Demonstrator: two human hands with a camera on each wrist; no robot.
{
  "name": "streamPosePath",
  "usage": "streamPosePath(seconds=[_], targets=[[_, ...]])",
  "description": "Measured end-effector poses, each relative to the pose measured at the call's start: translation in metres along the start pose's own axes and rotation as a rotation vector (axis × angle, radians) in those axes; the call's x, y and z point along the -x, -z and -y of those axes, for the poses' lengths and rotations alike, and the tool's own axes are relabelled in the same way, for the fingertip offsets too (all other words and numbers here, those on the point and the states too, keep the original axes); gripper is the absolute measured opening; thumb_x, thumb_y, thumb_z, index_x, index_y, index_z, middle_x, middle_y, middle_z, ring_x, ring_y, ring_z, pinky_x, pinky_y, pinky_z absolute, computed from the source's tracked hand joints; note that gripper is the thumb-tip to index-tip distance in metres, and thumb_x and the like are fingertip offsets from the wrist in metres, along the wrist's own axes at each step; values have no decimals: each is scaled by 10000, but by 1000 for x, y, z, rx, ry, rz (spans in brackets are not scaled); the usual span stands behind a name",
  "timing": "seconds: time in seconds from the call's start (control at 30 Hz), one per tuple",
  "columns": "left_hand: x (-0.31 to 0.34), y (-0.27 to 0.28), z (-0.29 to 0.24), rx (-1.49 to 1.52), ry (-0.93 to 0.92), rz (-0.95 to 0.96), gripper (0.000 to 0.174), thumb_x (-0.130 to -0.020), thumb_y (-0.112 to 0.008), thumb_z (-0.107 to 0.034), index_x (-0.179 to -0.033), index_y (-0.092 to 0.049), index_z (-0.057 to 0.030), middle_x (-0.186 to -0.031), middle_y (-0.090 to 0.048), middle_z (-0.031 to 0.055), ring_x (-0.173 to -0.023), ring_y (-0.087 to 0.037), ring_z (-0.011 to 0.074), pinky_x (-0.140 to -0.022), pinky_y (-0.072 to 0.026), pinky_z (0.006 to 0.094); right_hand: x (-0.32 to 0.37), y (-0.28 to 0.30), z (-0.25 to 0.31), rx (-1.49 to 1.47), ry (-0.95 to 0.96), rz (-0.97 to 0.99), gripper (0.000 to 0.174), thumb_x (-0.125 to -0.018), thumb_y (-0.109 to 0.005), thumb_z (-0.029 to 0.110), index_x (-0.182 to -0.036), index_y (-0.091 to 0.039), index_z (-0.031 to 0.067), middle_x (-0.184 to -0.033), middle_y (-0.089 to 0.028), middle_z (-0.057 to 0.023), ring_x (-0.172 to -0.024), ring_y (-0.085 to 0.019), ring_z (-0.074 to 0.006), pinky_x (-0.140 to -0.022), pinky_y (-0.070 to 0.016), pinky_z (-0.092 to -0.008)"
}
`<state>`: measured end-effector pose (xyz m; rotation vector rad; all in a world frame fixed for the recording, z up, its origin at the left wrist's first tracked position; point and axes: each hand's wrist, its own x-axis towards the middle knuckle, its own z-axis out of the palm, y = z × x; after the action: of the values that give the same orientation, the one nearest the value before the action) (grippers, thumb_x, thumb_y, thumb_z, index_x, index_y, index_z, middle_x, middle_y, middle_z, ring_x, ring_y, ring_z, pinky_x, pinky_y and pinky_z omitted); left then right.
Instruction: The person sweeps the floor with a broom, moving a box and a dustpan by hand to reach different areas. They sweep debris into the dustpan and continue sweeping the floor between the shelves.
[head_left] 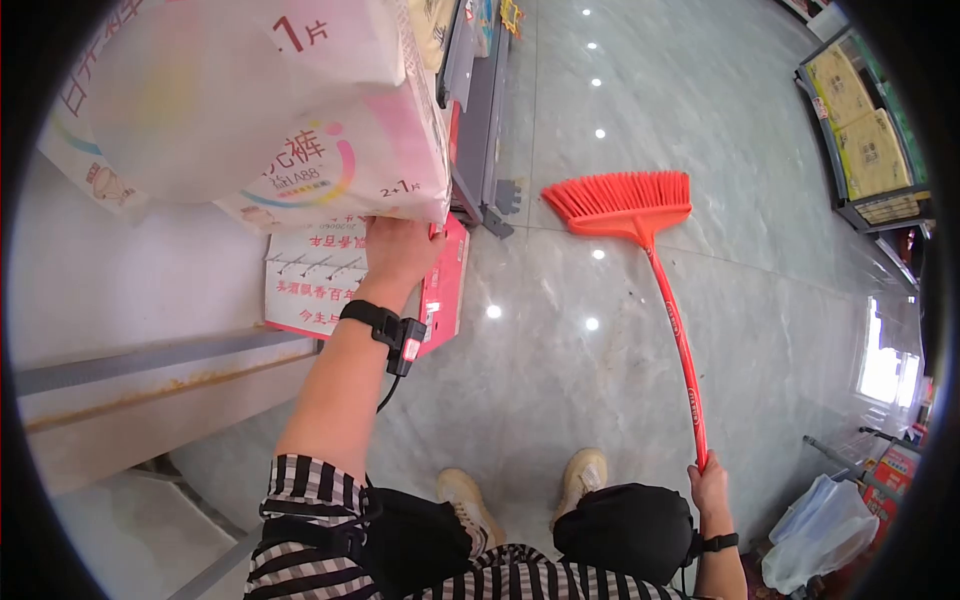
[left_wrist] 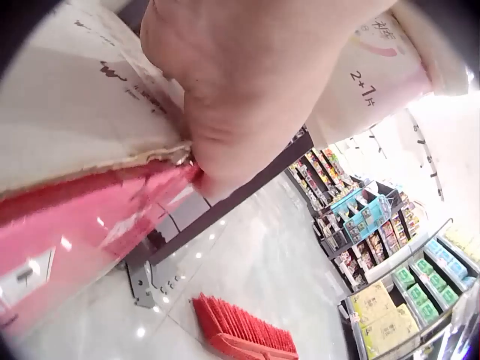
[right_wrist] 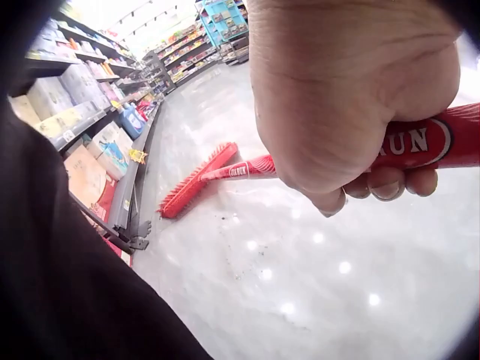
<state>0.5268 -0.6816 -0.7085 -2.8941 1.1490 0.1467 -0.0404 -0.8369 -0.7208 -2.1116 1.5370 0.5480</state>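
In the head view my left hand [head_left: 398,250] grips the edge of a red-and-white cardboard box [head_left: 310,285], beneath pink-and-white packages [head_left: 400,165]. The left wrist view shows that hand [left_wrist: 240,97] at the box's corner, close against its red side [left_wrist: 97,225]; most of its fingers are hidden. Low at the right, my right hand [head_left: 710,485] holds the red handle [head_left: 682,350] of a broom. The broom's red bristle head [head_left: 625,205] lies on the floor ahead of my feet. In the right wrist view, curled fingers [right_wrist: 386,184] wrap round the handle.
A grey shelf frame [head_left: 490,120] with a foot at floor level runs along the left. At the right edge stand a shelf of yellow packs [head_left: 870,145] and, lower, a clear plastic bag [head_left: 820,530]. My shoes [head_left: 582,475] stand on the glossy tiled floor [head_left: 540,390].
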Motion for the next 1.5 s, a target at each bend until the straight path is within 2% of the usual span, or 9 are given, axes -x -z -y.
streamPosePath(seconds=[0.17,0.3,0.5,0.63,0.7,0.87,0.93,1.17,1.5], targets=[[17,2,-3,-76,-114,-127,534,-675,-636,-319,-1102,-522,-20,-1140,-523,145,-1105,-448,297,-909,-361,429,0,-15,-2,-67,3,36,229,-730,-619,115,-867,-468,13,-763,-580,-240,-769,-567,-426,-645,-449,-466],[85,21,-24,46,-359,-125,237,-712,-591,-184,-903,-536,-55,-925,-511,94,-981,-465,253,-775,-378,401,-4,-13,-9,-95,20,16,231,-724,-619,109,-862,-462,11,-747,-575,-241,-757,-562,-435,-635,-447,-463],[205,24,-5,60,-907,325,124,-728,-582,-173,-788,-559,-67,-840,-517,62,-903,-489,241,-768,-393,360,-5,-11,-9,-75,11,-3,220,-711,-602,109,-859,-476,7,-717,-568,-230,-731,-568,-415,-637,-446,-448],[214,42,4,248,-723,644,215,-746,-594,-213,-887,-571,-52,-922,-529,87,-955,-487,248,-818,-387,386,-8,-13,-13,-95,33,0,225,-702,-604,83,-860,-468,-4,-715,-570,-231,-726,-569,-421,-638,-446,-452],[186,46,2,242,-517,31,320,-693,-667,-222,-929,-562,-33,-1017,-532,126,-1006,-485,278,-857,-377,394,-12,-15,-19,-69,33,6,236,-700,-608,78,-869,-467,-7,-729,-574,-237,-738,-569,-423,-647,-447,-451],[115,20,-13,202,-265,-253,437,-701,-656,-318,-972,-572,15,-1105,-532,176,-1024,-504,328,-934,-333,430,-21,-7,-8,40,92,-44,264,-714,-598,78,-921,-454,-3,-766,-573,-254,-761,-556,-448,-665,-438,-484],[117,6,-23,62,-197,264,392,-765,-575,-350,-911,-609,13,-967,-596,160,-968,-541,297,-953,-324,450,-24,-9,-5,-23,187,-142,302,-718,-610,94,-967,-462,7,-821,-585,-253,-783,-562,-443,-690,-440,-485],[209,-34,-45,78,-208,-20,342,-729,-583,-336,-737,-632,3,-780,-626,144,-813,-587,276,-854,-398,411,-68,-30,-27,-43,151,-213,233,-721,-631,137,-884,-524,9,-714,-586,-233,-737,-579,-408,-634,-450,-463],[258,-28,-8,64,-395,262,357,-717,-593,-307,-836,-616,29,-882,-608,156,-895,-562,274,-866,-393,375,25,26,-86,98,150,-101,170,-711,-634,128,-794,-520,35,-622,-549,-198,-633,-555,-404,-596,-427,-461]])
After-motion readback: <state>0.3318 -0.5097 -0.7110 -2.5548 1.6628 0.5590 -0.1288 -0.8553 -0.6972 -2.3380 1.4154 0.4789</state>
